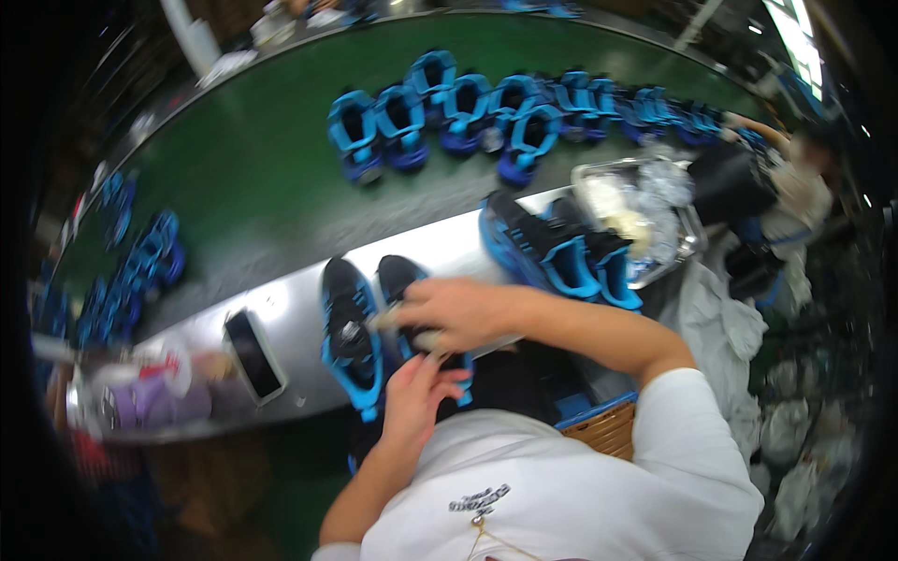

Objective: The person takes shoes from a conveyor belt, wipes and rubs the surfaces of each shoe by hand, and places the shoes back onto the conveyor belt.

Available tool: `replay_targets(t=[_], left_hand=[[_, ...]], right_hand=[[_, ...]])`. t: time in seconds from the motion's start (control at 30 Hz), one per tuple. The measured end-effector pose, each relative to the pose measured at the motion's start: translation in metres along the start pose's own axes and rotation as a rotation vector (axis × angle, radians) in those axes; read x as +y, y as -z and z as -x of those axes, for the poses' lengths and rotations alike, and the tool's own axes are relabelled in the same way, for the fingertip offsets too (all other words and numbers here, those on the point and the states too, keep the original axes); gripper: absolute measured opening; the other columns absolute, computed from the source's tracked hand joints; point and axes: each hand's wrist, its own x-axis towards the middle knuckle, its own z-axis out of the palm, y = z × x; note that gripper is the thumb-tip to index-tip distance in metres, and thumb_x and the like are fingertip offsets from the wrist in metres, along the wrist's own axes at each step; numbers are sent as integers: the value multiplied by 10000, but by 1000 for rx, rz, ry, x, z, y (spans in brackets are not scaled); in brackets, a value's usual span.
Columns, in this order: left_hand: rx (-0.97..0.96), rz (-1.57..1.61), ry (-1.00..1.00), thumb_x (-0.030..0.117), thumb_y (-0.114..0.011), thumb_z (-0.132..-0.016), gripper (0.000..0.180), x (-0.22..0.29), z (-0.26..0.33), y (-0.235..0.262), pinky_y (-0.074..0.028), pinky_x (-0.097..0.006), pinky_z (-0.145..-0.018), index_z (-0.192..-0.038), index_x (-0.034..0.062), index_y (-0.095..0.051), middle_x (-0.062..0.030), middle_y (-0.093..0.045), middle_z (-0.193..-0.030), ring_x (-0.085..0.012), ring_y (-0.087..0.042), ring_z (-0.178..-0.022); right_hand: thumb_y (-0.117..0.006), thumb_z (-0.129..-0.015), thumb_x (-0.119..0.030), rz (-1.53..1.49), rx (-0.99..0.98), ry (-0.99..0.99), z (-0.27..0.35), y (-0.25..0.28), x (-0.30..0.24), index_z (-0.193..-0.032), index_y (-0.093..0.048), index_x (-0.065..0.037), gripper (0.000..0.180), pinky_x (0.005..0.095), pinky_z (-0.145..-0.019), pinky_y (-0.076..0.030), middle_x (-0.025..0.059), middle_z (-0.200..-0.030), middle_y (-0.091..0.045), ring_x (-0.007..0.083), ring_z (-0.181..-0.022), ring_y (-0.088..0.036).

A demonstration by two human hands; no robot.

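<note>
Two black and blue sneakers lie side by side on the metal ledge in front of me, a left shoe [348, 323] and a right shoe [398, 273]. Over the right shoe is my right hand [454, 313], fingers bent and pale coverings on some fingertips. My left hand [416, 393] meets it at the shoe's heel end, its thumb and fingers pinched together. Whatever lies between the fingers of either hand is too small and blurred to make out. A whitish bit sits on the tongue of the left shoe.
Another pair of sneakers [533, 248] rests on the ledge [290, 304] to the right, beside a metal tray [697, 234] of crumpled plastic and paper. A phone [254, 355] and a purple item [154, 402] lie left. Rows of sneakers [402, 126] stand on the green belt [253, 140]. Another person [800, 192] is at far right.
</note>
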Motion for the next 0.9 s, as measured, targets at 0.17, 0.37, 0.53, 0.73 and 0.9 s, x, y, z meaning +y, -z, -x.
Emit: replay_targets(t=[0.17, 0.37, 0.53, 0.73, 0.9], left_hand=[[109, -81, -82, 180, -488, -984, 299, -5, 6, -2, -531, -252, -524, -1165, -56, -515, -172, -594, -1173, -230, -676, -864], [84, -63, -18, 193, -525, -967, 298, -2, 3, -10, -538, -254, -499, -1148, -43, -542, -161, -611, -1157, -237, -686, -875], [101, -58, -21, 183, -540, -957, 301, -1, -1, -13, -564, -273, -537, -1158, -41, -541, -156, -613, -1158, -249, -685, -880], [167, 39, -16, 135, -509, -963, 337, 0, 14, -11, -564, -269, -664, -1241, -55, -488, -164, -575, -1214, -292, -629, -1031], [135, 51, 6, 148, -516, -966, 314, 4, 8, -27, -561, -277, -682, -1218, -39, -515, -122, -573, -1203, -270, -616, -1076]], right_hand=[[-567, -835, -261, 66, -3, -2, -10, -13, 2, -1291, -548, -288, 457, 417, -574, -471, 103, -752, -564, 307, -701, -602], [-582, -847, -283, 110, 272, 217, -5, -26, 20, -1294, -544, -236, 452, 429, -564, -466, 118, -729, -578, 328, -648, -602], [-610, -833, -340, -70, 6, -19, -4, -9, 10, -1279, -548, -215, 468, 432, -600, -471, 118, -766, -585, 341, -697, -606], [-551, -765, -203, 42, 0, 133, -18, -25, 6, -1305, -541, -341, 557, 430, -617, -476, 110, -735, -578, 315, -677, -600], [-614, -844, -342, -168, 57, 137, -7, -2, 17, -1409, -426, -286, 598, 365, -632, -496, 153, -852, -641, 315, -708, -625]])
